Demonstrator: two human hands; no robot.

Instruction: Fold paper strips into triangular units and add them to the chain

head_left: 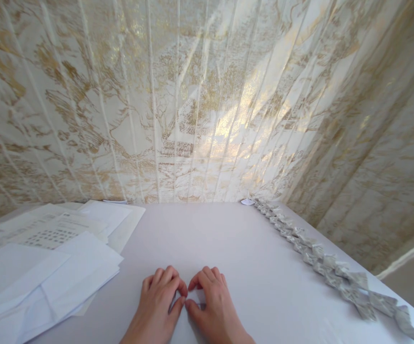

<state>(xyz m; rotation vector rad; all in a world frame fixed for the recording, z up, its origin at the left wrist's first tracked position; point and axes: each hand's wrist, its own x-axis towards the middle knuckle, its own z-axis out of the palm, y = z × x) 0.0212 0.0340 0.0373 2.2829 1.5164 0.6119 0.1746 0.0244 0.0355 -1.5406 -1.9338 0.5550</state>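
My left hand [160, 298] and my right hand [212, 301] lie side by side on the white table [249, 258] near its front edge. Their fingers are curled and pressed down, fingertips and thumbs almost meeting. Between and under them lies a small white piece of paper [192, 306], mostly hidden by the fingers. Both hands press on it.
A loose pile of white sheets and envelopes [45, 267] covers the table's left side, one sheet printed with a dot grid. A long row of folded silvery paper pieces [321, 263] runs along the right edge. A gold-patterned curtain [192, 105] hangs behind.
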